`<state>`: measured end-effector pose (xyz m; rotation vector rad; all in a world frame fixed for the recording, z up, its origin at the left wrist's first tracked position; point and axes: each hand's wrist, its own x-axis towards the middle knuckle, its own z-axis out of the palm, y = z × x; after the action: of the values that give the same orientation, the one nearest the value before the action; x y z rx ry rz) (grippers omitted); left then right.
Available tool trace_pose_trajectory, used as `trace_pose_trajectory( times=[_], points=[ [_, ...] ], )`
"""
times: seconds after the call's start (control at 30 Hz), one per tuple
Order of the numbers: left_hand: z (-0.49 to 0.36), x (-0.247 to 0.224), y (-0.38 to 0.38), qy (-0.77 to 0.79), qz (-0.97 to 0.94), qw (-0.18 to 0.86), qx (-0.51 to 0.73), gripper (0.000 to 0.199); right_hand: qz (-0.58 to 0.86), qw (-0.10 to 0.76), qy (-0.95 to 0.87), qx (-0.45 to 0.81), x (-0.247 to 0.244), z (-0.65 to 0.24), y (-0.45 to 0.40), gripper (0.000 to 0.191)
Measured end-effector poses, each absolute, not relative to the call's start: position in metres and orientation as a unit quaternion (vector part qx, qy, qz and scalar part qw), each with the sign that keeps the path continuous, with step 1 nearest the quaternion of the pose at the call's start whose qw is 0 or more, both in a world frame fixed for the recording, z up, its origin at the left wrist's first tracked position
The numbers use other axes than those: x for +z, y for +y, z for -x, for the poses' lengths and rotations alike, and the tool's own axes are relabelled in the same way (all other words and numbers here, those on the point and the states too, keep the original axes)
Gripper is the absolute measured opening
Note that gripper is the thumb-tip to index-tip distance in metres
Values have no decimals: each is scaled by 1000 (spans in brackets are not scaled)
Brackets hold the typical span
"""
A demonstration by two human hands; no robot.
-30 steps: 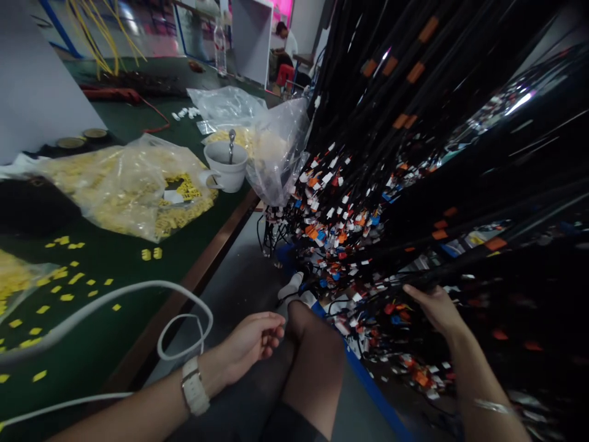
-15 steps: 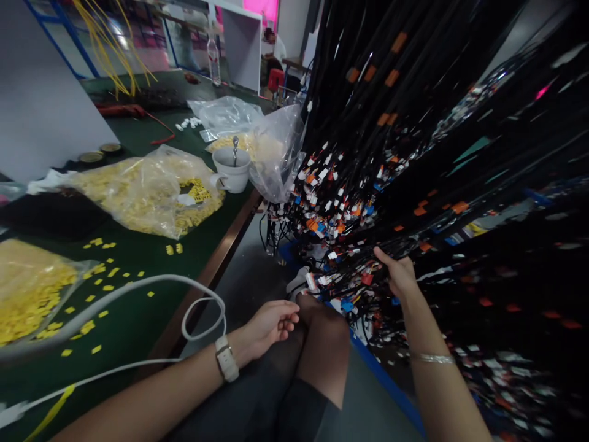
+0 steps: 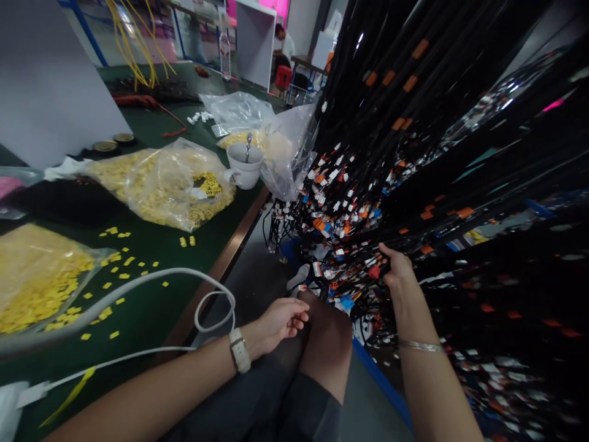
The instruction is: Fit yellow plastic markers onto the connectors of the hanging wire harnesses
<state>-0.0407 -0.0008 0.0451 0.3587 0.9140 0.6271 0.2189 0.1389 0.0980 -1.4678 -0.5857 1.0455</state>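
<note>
To the right of the white mug (image 3: 245, 175), a thick mass of black cables (image 3: 455, 144) hangs, its lower ends crowded with white, orange and blue connectors (image 3: 326, 227). Our right hand (image 3: 396, 265) is in among those cables, nearer to us than the mug and well to its right, thumb raised and fingers bent beside a red connector (image 3: 374, 271); we cannot tell whether the fingers are clamped on a cable. Our left hand (image 3: 284, 319), closer to us than the mug and slightly right of it, is loosely curled by our knee (image 3: 326, 334), and we cannot tell if thumb and fingertips meet. The mug stands near the edge of the green table (image 3: 205, 245) with a spoon (image 3: 249, 142) in it. Just left of it lies a clear bag of yellow pieces (image 3: 151, 190); just right, another clear bag (image 3: 294, 147) slumps at the edge. Nearer us and left of the mug, a thick pale cable (image 3: 179, 271) curves over scattered yellow pieces (image 3: 85, 336).
</note>
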Motion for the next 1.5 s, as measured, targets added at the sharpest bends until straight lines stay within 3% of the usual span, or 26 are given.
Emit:
trace_pose_trajectory(
  times=[0.23,0.5,0.7,0.9,1.0,1.27,1.5],
  points=[
    [41,43,3,453,-152,810,340,21,615,588,-220,478,117,-207,113,16],
    [48,43,16,461,-119,760,443,13,573,520,-290,563,156,-191,84,28],
    [50,49,20,490,-77,746,444,21,508,574,-214,606,165,-156,102,14],
    [51,47,21,489,-59,739,461,20,313,645,-310,623,194,-120,106,12],
    [49,41,20,477,-51,747,459,18,282,667,-273,633,191,-110,117,14],
    [38,38,9,453,-125,826,313,20,447,649,-155,595,152,-138,95,21],
    [38,40,1,441,-165,835,286,20,553,624,-178,522,152,-168,45,29]
  ],
)
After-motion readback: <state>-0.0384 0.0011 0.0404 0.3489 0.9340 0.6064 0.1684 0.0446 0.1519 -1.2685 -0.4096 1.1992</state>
